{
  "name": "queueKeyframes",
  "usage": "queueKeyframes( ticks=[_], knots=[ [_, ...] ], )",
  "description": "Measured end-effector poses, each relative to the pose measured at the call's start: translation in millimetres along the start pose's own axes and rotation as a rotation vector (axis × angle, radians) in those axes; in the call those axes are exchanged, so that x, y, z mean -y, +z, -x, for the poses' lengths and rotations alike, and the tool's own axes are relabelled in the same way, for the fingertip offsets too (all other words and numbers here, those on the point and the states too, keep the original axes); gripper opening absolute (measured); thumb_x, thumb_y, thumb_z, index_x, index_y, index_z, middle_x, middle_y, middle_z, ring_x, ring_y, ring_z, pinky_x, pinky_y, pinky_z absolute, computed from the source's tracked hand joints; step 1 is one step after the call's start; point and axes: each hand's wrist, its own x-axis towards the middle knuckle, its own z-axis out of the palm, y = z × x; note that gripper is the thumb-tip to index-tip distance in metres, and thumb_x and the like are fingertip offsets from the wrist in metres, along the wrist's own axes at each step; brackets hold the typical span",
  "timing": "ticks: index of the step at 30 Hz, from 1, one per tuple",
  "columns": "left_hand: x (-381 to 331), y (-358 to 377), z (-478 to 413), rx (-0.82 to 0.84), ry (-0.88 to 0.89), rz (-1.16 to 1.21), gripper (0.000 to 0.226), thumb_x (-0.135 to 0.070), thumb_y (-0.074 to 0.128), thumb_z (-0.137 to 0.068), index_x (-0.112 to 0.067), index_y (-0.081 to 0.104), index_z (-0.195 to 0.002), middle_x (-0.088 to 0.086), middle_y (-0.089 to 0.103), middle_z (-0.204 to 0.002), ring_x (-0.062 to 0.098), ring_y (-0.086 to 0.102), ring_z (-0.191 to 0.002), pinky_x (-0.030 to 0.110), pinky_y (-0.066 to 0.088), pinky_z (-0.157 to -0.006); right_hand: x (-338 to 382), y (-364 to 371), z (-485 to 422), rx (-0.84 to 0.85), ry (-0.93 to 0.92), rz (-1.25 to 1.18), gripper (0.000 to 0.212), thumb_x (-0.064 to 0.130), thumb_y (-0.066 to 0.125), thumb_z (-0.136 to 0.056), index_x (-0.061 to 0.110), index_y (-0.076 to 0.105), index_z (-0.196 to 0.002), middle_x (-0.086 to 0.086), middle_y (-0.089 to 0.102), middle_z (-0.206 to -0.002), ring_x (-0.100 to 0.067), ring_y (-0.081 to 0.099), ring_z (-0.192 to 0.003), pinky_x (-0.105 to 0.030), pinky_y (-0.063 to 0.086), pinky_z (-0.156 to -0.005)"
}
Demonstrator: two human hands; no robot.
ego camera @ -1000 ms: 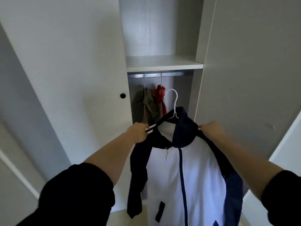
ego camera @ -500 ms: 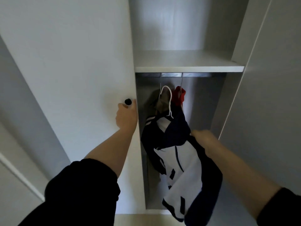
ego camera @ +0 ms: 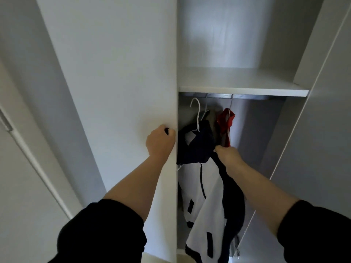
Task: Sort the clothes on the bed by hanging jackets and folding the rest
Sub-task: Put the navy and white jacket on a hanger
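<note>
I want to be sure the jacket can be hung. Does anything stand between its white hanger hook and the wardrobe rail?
Nothing visible does. The hanger hook is just below a bare stretch of the rail. The olive garment and red garment hang to its right, close beside the jacket that the right hand holds.

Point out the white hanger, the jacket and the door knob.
white hanger [ego camera: 198,118], head view, wire below the hook.
jacket [ego camera: 212,186], head view, white front panel.
door knob [ego camera: 166,131], head view, part showing between fingers.

jacket [ego camera: 207,188] in wardrobe [ego camera: 247,130], below shelf [ego camera: 243,90]
</note>
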Motion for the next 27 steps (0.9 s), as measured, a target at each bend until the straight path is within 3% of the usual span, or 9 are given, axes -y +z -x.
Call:
queueKeyframes(
  ticks=[5, 9, 11, 14, 16, 18, 21, 24, 27],
  knots=[
    [23.0, -53.9, 44.3, -0.036, 0.125, -0.031, 0.014, -0.021, 0.049, -0.090, -0.018, 0.053, -0.077, -0.007, 0.049, -0.057, 0.014, 0.046, -0.050, 0.025, 0.034, -0.050, -0.9, 28.3, 41.1, 0.009, -0.080, 0.021, 0.034, 0.012, 0.048, -0.096, -0.014, 0.055, -0.117, -0.029, 0.056, -0.117, -0.030, 0.052, -0.085, -0.031, 0.044, -0.071],
    [58.1, -113.3, 83.0, -0.100, 0.181, -0.080, 0.016, -0.022, 0.050, -0.092, -0.020, 0.047, -0.076, -0.013, 0.040, -0.052, 0.005, 0.038, -0.043, 0.018, 0.026, -0.046, -13.5, 56.8, 80.5, 0.065, -0.084, -0.013, 0.019, 0.012, 0.048, -0.096, -0.002, 0.061, -0.093, -0.012, 0.052, -0.075, -0.020, 0.044, -0.064, -0.025, 0.035, -0.050],
    [77.7, -148.4, 101.6, -0.130, 0.175, -0.138, 0.018, -0.023, 0.046, -0.094, -0.019, 0.045, -0.077, -0.011, 0.041, -0.052, 0.007, 0.041, -0.044, 0.020, 0.031, -0.047, -19.5, 75.6, 98.4, 0.097, -0.066, -0.042, 0.023, 0.013, 0.049, -0.095, 0.008, 0.054, -0.073, -0.005, 0.046, -0.069, -0.017, 0.041, -0.060, -0.026, 0.032, -0.049],
    [106.0, -200.3, 119.7, -0.147, 0.065, -0.181, 0.018, -0.021, 0.036, -0.098, -0.016, 0.048, -0.085, -0.001, 0.051, -0.061, 0.020, 0.051, -0.054, 0.031, 0.040, -0.053, -25.1, 107.7, 127.5, 0.149, -0.038, -0.075, 0.030, 0.011, 0.051, -0.093, 0.013, 0.048, -0.064, -0.005, 0.046, -0.067, -0.018, 0.041, -0.058, -0.026, 0.033, -0.051],
    [124.7, -233.8, 125.9, -0.172, -0.065, -0.004, 0.020, -0.017, 0.033, -0.098, -0.016, 0.051, -0.090, 0.000, 0.055, -0.071, 0.022, 0.052, -0.064, 0.031, 0.039, -0.058, -27.6, 128.8, 147.7, 0.194, -0.044, -0.070, 0.029, 0.010, 0.052, -0.092, 0.015, 0.048, -0.064, -0.006, 0.046, -0.067, -0.018, 0.042, -0.058, -0.026, 0.035, -0.052],
    [140.8, -262.9, 131.7, -0.227, -0.137, 0.264, 0.025, -0.015, 0.031, -0.101, -0.012, 0.056, -0.098, 0.000, 0.058, -0.088, 0.018, 0.053, -0.082, 0.027, 0.042, -0.075, -28.8, 148.6, 164.3, 0.248, -0.080, -0.069, 0.031, 0.009, 0.051, -0.094, 0.018, 0.048, -0.065, -0.005, 0.045, -0.067, -0.017, 0.040, -0.058, -0.025, 0.035, -0.054],
    [167.3, -293.8, 143.3, -0.279, -0.152, 0.404, 0.030, -0.032, 0.033, -0.104, -0.011, 0.054, -0.108, -0.004, 0.058, -0.098, 0.013, 0.053, -0.092, 0.024, 0.041, -0.086, -28.5, 175.3, 187.3, 0.315, -0.104, -0.104, 0.031, 0.008, 0.051, -0.094, 0.022, 0.049, -0.067, -0.004, 0.045, -0.068, -0.016, 0.039, -0.059, -0.025, 0.034, -0.055],
    [197.3, -316.0, 143.7, -0.291, -0.264, 0.172, 0.028, -0.034, 0.051, -0.096, -0.010, 0.044, -0.106, -0.011, 0.044, -0.072, 0.020, 0.049, -0.073, 0.026, 0.032, -0.060, -24.3, 192.7, 204.2, 0.317, -0.119, -0.088, 0.033, 0.010, 0.052, -0.093, 0.022, 0.045, -0.063, -0.003, 0.042, -0.064, -0.016, 0.037, -0.056, -0.026, 0.031, -0.051],
    [216.4, -336.8, 132.9, -0.261, -0.321, -0.037, 0.018, -0.019, 0.053, -0.094, -0.010, 0.037, -0.095, -0.001, 0.045, -0.072, 0.034, 0.054, -0.079, 0.031, 0.031, -0.065, -18.8, 208.7, 214.4, 0.323, -0.140, -0.089, 0.028, 0.012, 0.052, -0.093, 0.020, 0.046, -0.067, -0.003, 0.042, -0.066, -0.017, 0.038, -0.059, -0.028, 0.032, -0.055]
  ],
)
